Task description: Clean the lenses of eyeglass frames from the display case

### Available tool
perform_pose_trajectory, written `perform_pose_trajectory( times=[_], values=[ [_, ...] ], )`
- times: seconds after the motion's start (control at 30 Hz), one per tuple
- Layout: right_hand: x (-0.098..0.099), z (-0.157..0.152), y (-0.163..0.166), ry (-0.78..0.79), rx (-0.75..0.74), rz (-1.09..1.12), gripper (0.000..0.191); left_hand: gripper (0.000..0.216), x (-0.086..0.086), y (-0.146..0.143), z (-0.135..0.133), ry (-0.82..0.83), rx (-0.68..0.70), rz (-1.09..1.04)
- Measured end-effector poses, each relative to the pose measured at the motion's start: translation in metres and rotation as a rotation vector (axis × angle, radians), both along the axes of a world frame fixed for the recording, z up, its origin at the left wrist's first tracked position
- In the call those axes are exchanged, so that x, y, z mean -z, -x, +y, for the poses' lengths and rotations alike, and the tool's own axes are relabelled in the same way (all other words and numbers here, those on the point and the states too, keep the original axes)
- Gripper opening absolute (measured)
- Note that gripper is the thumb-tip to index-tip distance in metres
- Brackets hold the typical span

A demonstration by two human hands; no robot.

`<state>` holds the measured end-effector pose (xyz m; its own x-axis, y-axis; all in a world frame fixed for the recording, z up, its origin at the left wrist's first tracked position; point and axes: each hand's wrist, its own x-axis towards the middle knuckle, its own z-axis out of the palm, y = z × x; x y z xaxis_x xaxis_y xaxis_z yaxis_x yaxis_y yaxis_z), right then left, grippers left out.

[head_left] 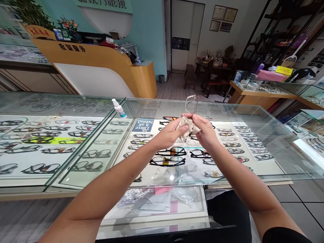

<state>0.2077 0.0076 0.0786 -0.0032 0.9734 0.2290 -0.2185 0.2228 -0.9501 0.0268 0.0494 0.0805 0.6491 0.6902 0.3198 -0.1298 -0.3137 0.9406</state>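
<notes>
In front of me, above the glass display case (pixel 263 116), both my hands come together around a crumpled beige cloth (pixel 186 127). My left hand (pixel 171 134) is closed, its thumb pressing on the cloth. Closed too, my right hand (pixel 206 133) grips a pair of eyeglasses (pixel 191 104) with the cloth bunched against its fingers. One lens with a thin reddish rim sticks up above the hands. The rest of the eyeglasses is hidden by cloth and fingers. On the case top, left of my hands, stands a white spray bottle (pixel 118 108).
Rows of spectacles (pixel 167 161) lie under the glass. Below me, an open drawer (pixel 162 216) holds papers and plastic bags. A second glass case (pixel 30 104) adjoins on the left. Beyond are a yellow-and-white counter (pixel 144 79), a bench (pixel 189 75) and another display (pixel 263 96).
</notes>
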Motion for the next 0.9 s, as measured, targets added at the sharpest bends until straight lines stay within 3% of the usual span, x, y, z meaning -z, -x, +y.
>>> perform_pose_trajectory(
  times=[0.17, 0.4, 0.63, 0.9],
  values=[
    [0.002, -0.001, 0.006, 0.010, -0.046, 0.045, 0.057, 0.069, 0.001, -0.005, -0.006, 0.102, -0.006, -0.023],
    [0.011, 0.000, 0.011, -0.062, -0.085, 0.003, 0.052, 0.068, 0.003, -0.015, -0.014, 0.135, -0.174, -0.157],
    [0.008, 0.007, -0.001, -0.152, 0.034, -0.068, 0.051, 0.072, 0.000, -0.004, 0.005, 0.109, -0.046, -0.025],
    [0.004, 0.010, -0.009, -0.245, 0.063, -0.028, 0.035, 0.077, 0.011, -0.003, 0.018, 0.380, -0.086, -0.197]
  ],
)
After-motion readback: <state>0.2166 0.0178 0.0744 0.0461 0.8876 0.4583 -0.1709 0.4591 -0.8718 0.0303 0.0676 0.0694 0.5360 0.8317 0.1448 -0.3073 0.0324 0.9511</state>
